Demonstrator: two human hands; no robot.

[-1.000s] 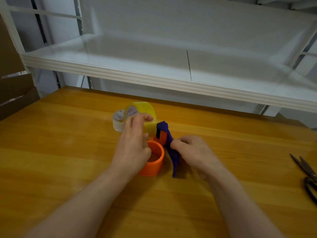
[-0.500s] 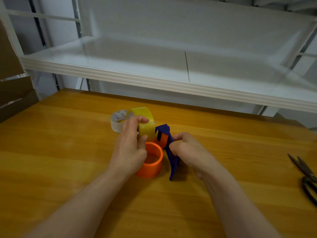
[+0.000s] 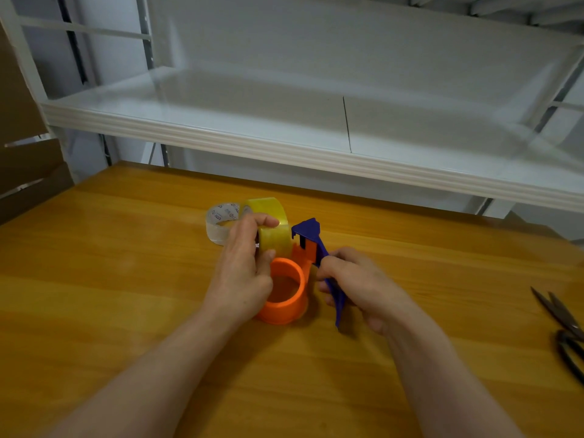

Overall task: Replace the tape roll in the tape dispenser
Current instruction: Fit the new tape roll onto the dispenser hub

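Yellow tape roll sat pinched in my left hand at mid-frame, while my right hand gripped the blue handle of the dispenser.

My left hand blocks the near side of the yellow tape roll and the near rim of the clear tape roll beside it. The print inside that clear one is too small to read. The same hand covers the left wall of the tape dispenser drum. My right hand hides the middle of the blue handle. I can't tell whether the yellow roll touches the dispenser. The scissors run off the right edge, the cardboard off the left.
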